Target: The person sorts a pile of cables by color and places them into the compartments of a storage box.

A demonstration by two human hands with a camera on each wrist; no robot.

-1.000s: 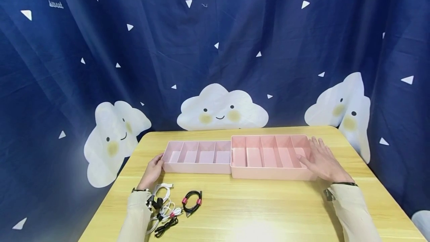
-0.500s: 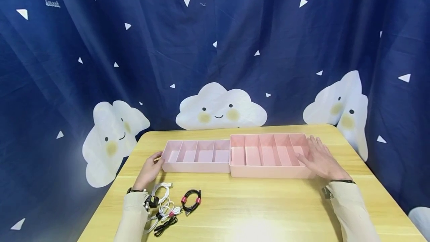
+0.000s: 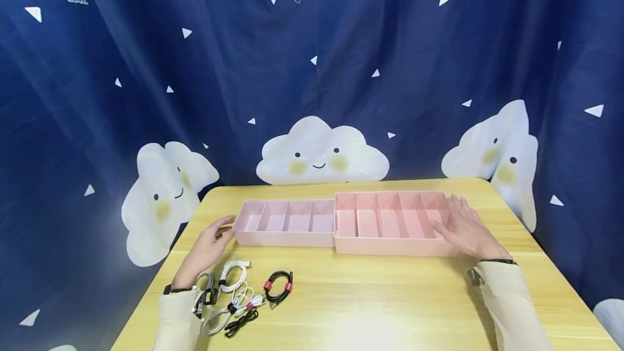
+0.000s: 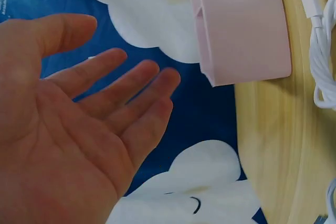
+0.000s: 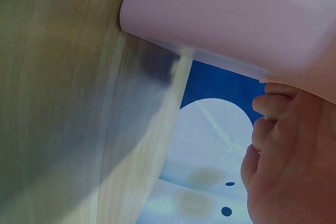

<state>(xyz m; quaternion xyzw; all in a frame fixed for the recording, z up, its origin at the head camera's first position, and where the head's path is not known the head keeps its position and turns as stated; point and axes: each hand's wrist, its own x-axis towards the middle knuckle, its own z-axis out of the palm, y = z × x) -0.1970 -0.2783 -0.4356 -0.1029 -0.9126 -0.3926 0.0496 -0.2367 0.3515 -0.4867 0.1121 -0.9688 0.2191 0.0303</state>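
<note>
Two divided organizer boxes lie end to end on the table: a lilac box [image 3: 287, 239] on the left and a larger pink box [image 3: 390, 247] on the right. My left hand [image 3: 207, 251] is just off the lilac box's left end. In the left wrist view the palm of that hand [image 4: 79, 124] faces up, fingers loosely spread, apart from the lilac box [image 4: 244, 30]. At the pink box's right end rests my right hand [image 3: 470, 232], fingers extended and thumb over the end compartment. The right wrist view has this hand [image 5: 294, 156] beside the pink box's wall [image 5: 226, 19].
White cables [image 3: 236, 264], bundled with ties, lie near my left forearm. A black coiled cable with red ties [image 3: 288, 287] and a smaller black cable [image 3: 239, 325] are near them. The wooden table [image 3: 370, 291] backs onto a blue cloud-print curtain [image 3: 219, 69].
My left hand has let go of the lilac box's left end and drawn slightly back to the left, its fingers loosening. My right hand and both boxes stay in place.
</note>
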